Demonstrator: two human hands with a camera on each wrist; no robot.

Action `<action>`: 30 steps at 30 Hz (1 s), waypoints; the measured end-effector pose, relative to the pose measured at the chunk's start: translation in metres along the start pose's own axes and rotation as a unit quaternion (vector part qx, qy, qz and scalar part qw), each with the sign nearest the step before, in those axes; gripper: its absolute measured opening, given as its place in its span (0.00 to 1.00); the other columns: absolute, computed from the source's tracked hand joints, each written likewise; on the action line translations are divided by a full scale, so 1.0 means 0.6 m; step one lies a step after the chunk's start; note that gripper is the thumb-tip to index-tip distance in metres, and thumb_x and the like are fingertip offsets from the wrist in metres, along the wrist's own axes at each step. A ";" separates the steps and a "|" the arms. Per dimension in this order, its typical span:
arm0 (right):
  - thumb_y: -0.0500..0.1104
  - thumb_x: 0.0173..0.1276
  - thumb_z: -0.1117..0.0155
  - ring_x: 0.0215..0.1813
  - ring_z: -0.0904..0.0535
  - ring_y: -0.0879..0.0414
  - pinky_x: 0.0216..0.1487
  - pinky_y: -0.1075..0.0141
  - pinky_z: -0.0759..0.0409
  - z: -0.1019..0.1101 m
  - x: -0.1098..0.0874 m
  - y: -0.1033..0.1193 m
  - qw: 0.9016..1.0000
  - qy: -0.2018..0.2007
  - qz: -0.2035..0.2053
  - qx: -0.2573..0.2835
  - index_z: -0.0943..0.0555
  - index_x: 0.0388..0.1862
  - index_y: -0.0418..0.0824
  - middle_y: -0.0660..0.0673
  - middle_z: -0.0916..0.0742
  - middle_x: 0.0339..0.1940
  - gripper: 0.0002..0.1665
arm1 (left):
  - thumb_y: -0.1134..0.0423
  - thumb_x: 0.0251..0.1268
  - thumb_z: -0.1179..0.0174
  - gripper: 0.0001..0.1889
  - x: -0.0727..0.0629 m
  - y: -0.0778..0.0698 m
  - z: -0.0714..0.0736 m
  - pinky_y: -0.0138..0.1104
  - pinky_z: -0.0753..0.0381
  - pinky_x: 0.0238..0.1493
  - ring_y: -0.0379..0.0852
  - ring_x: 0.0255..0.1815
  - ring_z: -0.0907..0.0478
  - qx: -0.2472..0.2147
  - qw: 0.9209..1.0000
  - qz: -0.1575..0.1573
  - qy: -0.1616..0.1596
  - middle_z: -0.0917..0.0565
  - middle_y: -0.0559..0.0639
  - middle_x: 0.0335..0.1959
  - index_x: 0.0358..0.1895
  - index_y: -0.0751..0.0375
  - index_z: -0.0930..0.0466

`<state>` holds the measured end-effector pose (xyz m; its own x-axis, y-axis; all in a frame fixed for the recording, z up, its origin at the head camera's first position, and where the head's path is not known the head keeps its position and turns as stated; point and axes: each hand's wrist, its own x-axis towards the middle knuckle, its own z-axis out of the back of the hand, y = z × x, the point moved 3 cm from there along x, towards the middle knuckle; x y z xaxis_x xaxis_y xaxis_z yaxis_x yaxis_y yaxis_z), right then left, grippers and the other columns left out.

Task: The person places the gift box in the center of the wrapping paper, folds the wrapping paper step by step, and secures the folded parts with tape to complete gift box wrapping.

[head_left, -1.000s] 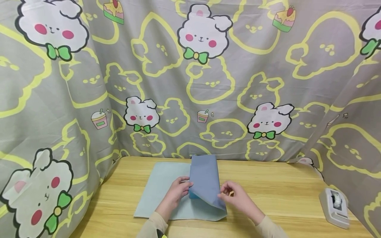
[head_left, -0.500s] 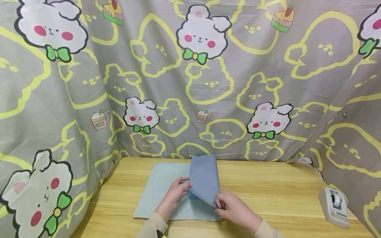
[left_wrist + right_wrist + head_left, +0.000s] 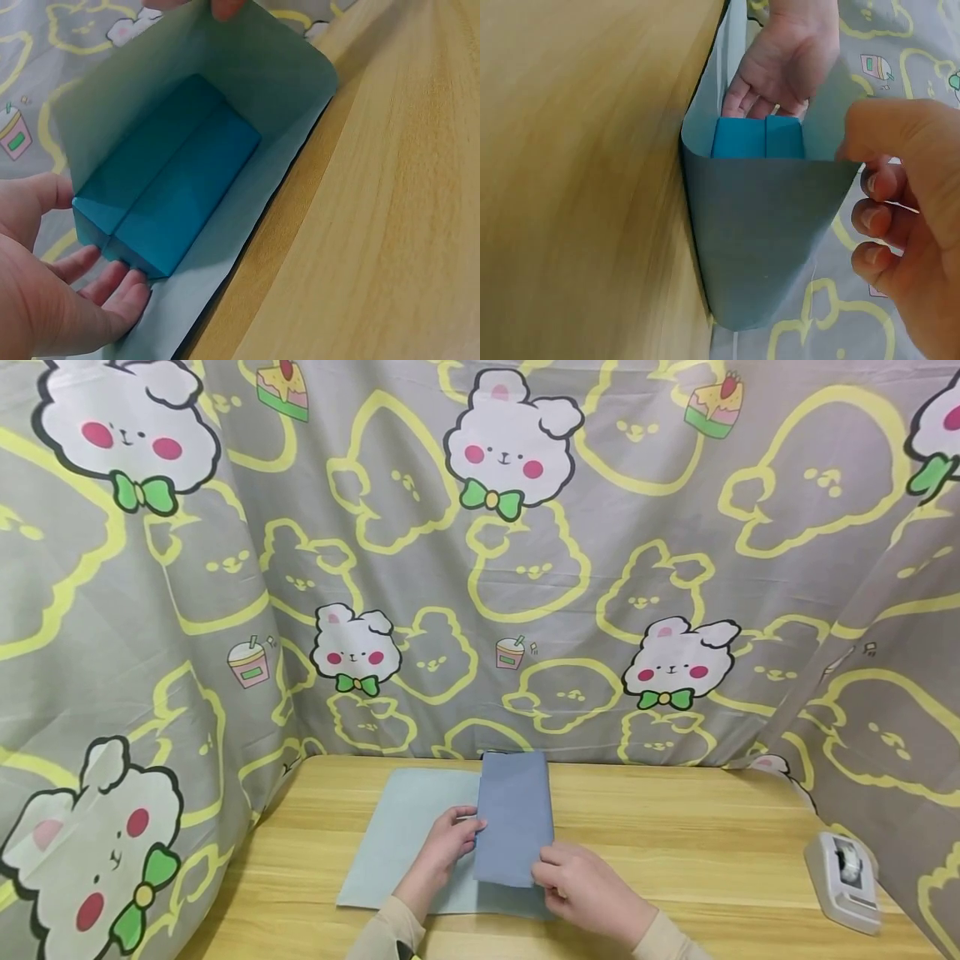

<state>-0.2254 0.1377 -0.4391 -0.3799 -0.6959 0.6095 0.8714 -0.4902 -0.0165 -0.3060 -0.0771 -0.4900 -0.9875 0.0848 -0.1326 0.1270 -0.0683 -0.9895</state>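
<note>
A large sheet of paper (image 3: 513,818), pale blue-green inside and grey-blue outside, is folded over a bright blue box (image 3: 187,202). In the head view the flap hides the box. My left hand (image 3: 444,847) holds the box's left end, thumb at the upper edge and fingers at the lower end. With thumb and index finger my right hand (image 3: 588,883) pinches the flap's near right corner; its other fingers (image 3: 875,217) curl beside the paper. The flap arches above the box, so a gap shows between them in the left wrist view.
All this lies on a wooden table (image 3: 675,827). A white tape dispenser (image 3: 843,881) with a clear roll stands at the right edge. A grey patterned curtain (image 3: 570,568) hangs behind and at both sides.
My right hand has taken the flap's corner and drawn it left, so the flap's near edge now lies straighter and covers the box from above. My left hand has stayed in place.
</note>
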 end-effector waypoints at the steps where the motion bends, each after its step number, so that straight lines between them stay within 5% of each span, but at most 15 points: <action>1: 0.33 0.45 0.27 0.27 0.45 0.71 0.30 0.83 0.47 0.001 0.000 -0.001 1.000 0.003 -0.006 0.011 0.35 0.21 0.51 0.59 0.36 0.21 0.23 | 0.57 0.62 0.39 0.30 0.000 0.000 0.000 0.43 0.21 0.55 0.50 0.50 0.23 0.001 1.000 -0.001 -0.001 0.23 0.64 0.56 0.64 0.70 0.32; 5: 0.45 0.57 0.26 0.26 0.40 0.72 0.26 0.82 0.40 0.005 -0.007 -0.014 0.989 0.032 -0.102 0.098 0.33 0.23 0.49 0.56 0.30 0.20 0.20 | 0.57 0.62 0.39 0.30 0.002 0.002 -0.001 0.43 0.21 0.54 0.49 0.48 0.24 0.001 1.000 -0.001 -0.005 0.22 0.63 0.55 0.64 0.70 0.32; 10: 0.55 0.68 0.37 0.20 0.42 0.73 0.22 0.78 0.40 0.002 -0.021 -0.043 0.935 0.072 -0.275 0.211 0.32 0.22 0.48 0.58 0.34 0.15 0.21 | 0.59 0.63 0.40 0.29 0.004 0.005 -0.001 0.44 0.21 0.54 0.48 0.47 0.24 0.005 1.000 -0.002 -0.004 0.22 0.63 0.55 0.63 0.72 0.32; 15: 0.58 0.71 0.44 0.18 0.43 0.69 0.21 0.75 0.42 -0.016 -0.036 -0.065 0.897 0.099 -0.374 0.214 0.32 0.18 0.46 0.58 0.36 0.14 0.26 | 0.57 0.63 0.39 0.29 0.000 0.003 0.000 0.43 0.20 0.54 0.49 0.48 0.24 0.004 1.000 -0.005 -0.002 0.21 0.63 0.55 0.63 0.71 0.32; 30: 0.55 0.75 0.47 0.17 0.35 0.67 0.19 0.72 0.35 -0.033 -0.040 -0.052 0.842 0.156 -0.385 0.344 0.28 0.21 0.36 0.54 0.27 0.14 0.28 | 0.57 0.63 0.39 0.29 0.002 0.006 -0.001 0.37 0.17 0.42 0.45 0.40 0.22 -0.017 1.000 0.006 0.008 0.21 0.58 0.48 0.63 0.71 0.32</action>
<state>-0.2493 0.1593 -0.4691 -0.8842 -0.4669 -0.0098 0.2622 -0.5137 0.8170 -0.3068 -0.0768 -0.4940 -0.9843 0.1009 -0.1445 0.1415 -0.0355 -0.9893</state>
